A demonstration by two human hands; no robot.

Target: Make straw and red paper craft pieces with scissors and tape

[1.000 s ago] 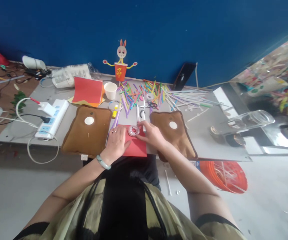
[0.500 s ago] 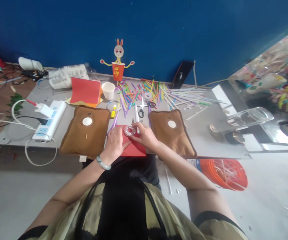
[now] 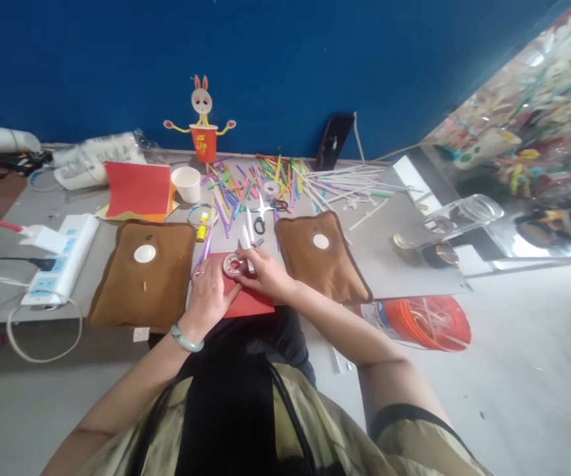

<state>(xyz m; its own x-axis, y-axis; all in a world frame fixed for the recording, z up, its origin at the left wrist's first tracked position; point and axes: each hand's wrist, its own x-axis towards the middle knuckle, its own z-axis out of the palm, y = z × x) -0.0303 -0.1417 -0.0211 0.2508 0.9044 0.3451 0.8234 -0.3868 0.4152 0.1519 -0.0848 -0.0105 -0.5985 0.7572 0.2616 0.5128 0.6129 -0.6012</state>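
A sheet of red paper (image 3: 250, 303) lies at the table's front edge, with a roll of clear tape (image 3: 234, 266) on it. My left hand (image 3: 209, 291) rests flat on the paper's left side, fingers stretched beside the roll and thumb toward its lower edge. My right hand (image 3: 268, 274) has thumb and index finger closed around the roll's right side. A slim white pen-like tool (image 3: 250, 225) and a pointed piece stick out beyond my right fingers; their lower ends are partly hidden. Scissors (image 3: 261, 215) lie open just beyond, and a yellow glue stick (image 3: 202, 227) stands to the left.
Brown cushion-like pads (image 3: 141, 284) (image 3: 322, 264) flank the paper. Colourful strips (image 3: 238, 188), a paper cup (image 3: 186, 184) and a rabbit figure in a red cup (image 3: 204, 142) are behind. A power strip (image 3: 64, 258) lies left, a glass jar (image 3: 458, 218) right, an orange bucket (image 3: 429, 322) below.
The view has swung right, so everything sits further left in the picture. Both hands keep nearly the same place around the tape roll on the red paper.
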